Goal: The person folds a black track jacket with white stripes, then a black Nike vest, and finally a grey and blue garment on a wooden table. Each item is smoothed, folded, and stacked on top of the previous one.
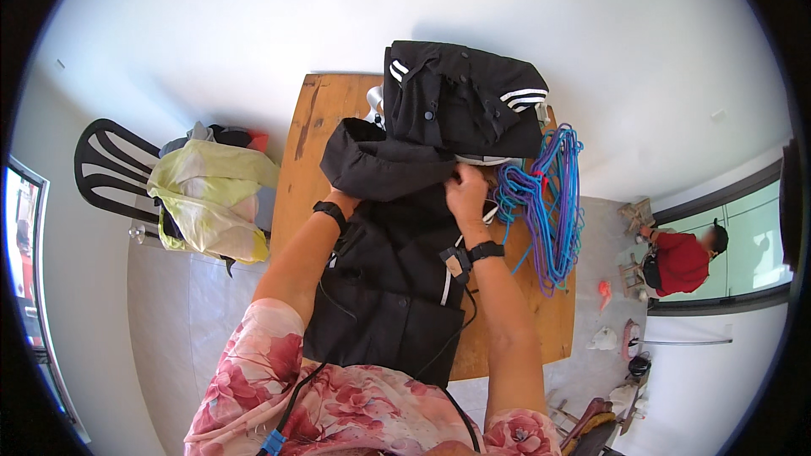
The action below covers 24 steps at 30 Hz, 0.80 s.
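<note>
A black garment (393, 304) with snap buttons and thin white trim lies lengthwise on the wooden table (298, 152), its near end hanging toward my body. Its far part, perhaps a hood or collar (386, 168), stands up in a raised fold. My left hand (345, 201) is under the left side of this fold, its fingers mostly hidden by cloth. At the right end of the fold, my right hand (467, 193) pinches the edge with curled fingers. Just beyond lies a stack of folded black clothing (466, 95) with white-striped trim and dark buttons.
Blue and purple hangers (551, 209) lie bunched on the table's right side. To the left, a black chair (108, 168) carries piled clothes, a yellow-green garment (203, 190) on top. A white wall (253, 6) rises behind the table. A person in red (681, 263) is by a doorway at right.
</note>
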Each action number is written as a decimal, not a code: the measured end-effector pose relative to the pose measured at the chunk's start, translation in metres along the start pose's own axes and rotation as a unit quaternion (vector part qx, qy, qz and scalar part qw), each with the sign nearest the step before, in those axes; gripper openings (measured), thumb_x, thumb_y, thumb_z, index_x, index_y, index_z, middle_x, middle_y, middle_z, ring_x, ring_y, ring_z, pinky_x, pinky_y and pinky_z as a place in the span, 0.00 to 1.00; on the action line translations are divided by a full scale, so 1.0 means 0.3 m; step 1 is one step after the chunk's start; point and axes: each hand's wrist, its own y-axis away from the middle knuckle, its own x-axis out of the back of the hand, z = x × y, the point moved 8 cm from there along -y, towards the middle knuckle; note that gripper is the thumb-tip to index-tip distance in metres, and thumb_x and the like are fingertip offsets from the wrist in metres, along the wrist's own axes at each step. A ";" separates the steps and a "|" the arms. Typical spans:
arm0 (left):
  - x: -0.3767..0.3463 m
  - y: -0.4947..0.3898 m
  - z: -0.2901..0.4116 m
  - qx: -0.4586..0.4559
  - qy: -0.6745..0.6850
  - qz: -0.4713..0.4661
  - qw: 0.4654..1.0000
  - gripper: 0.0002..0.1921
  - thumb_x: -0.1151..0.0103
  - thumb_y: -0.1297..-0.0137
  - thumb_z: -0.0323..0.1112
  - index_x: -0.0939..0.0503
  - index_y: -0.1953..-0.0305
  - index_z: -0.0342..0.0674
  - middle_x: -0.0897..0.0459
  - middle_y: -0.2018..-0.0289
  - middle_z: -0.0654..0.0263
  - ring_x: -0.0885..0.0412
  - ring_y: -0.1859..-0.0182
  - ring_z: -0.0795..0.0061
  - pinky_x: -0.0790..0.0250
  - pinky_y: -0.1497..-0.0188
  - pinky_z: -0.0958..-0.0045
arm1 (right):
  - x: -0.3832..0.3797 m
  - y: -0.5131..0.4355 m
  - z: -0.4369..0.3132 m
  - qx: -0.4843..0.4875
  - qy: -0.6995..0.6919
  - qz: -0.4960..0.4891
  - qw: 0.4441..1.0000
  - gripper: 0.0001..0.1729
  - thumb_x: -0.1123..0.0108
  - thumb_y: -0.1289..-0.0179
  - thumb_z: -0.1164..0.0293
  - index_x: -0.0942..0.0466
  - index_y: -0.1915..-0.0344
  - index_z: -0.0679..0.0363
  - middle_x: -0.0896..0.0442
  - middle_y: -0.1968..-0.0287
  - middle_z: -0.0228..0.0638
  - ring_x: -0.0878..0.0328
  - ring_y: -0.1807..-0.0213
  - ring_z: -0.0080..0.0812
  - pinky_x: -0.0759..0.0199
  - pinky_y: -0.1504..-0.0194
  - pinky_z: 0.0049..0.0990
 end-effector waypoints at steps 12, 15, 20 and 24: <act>0.109 0.034 0.049 -0.147 0.125 0.129 0.973 0.36 0.35 0.37 0.27 0.36 0.28 0.34 0.22 0.38 0.55 0.27 0.34 0.54 0.38 0.29 0.63 | 0.128 0.149 0.070 -0.164 -0.115 0.042 0.979 0.11 0.37 0.33 0.75 0.22 0.52 0.64 0.19 0.56 0.45 0.20 0.55 0.43 0.26 0.51 0.35; 0.243 0.131 0.098 -0.016 0.216 0.281 0.935 0.36 0.38 0.37 0.25 0.38 0.27 0.36 0.24 0.39 0.54 0.28 0.34 0.50 0.37 0.30 0.61 | 0.167 0.210 -0.029 -0.180 -0.136 -0.004 0.974 0.09 0.39 0.31 0.76 0.23 0.52 0.63 0.19 0.56 0.44 0.20 0.55 0.40 0.26 0.51 0.33; 0.316 0.134 0.175 -0.114 0.037 0.191 0.974 0.38 0.39 0.38 0.24 0.40 0.26 0.42 0.26 0.40 0.49 0.29 0.35 0.45 0.34 0.32 0.60 | 0.181 0.136 -0.197 0.003 -0.042 -0.033 0.999 0.32 0.45 0.43 0.88 0.24 0.37 0.57 0.29 0.35 0.51 0.33 0.33 0.53 0.34 0.35 0.39; 0.257 0.092 0.103 0.008 0.111 0.062 0.992 0.36 0.36 0.37 0.35 0.37 0.28 0.38 0.24 0.42 0.43 0.27 0.37 0.42 0.31 0.35 0.58 | 0.107 0.089 -0.269 0.148 -0.016 -0.081 0.986 0.10 0.40 0.45 0.83 0.19 0.63 0.61 0.29 0.35 0.55 0.35 0.31 0.59 0.37 0.31 0.46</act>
